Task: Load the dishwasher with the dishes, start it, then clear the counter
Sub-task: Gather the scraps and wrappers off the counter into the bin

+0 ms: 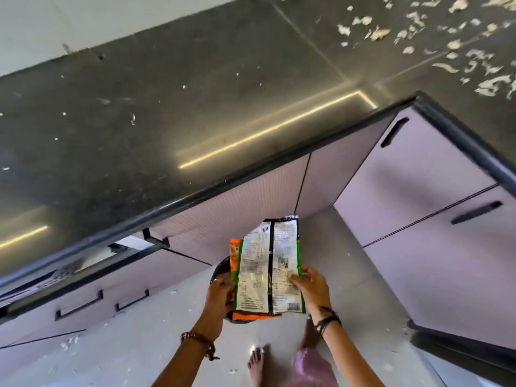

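**Wrappers held over the floor, scraps on the counter**

Nearest to us are our 2 forearms, reaching forward over the pale tiled floor, with our bare feet below them. Our left hand, with a beaded bracelet on its wrist, curls its fingers round the left edge of a flattened white printed snack wrapper with green borders and what looks like a dark round plate behind it; how much of the plate the hand itself carries we cannot tell. An orange wrapper peeks out beneath the white one along its left side and bottom edge. Our right hand, wearing dark bands at the wrist, pinches the white wrapper's right edge, thumb on the printed face.

The bundle hangs in the air in front of the lilac cabinet fronts, below the counter edge and touching neither.

Above, the dark stone L-shaped counter runs across the view. A few small white flecks lie on its left stretch; a dense scatter of pale torn scraps covers the far right part. At lower left, under the counter lip, a drawer stands partly open, its contents too blurred to name.
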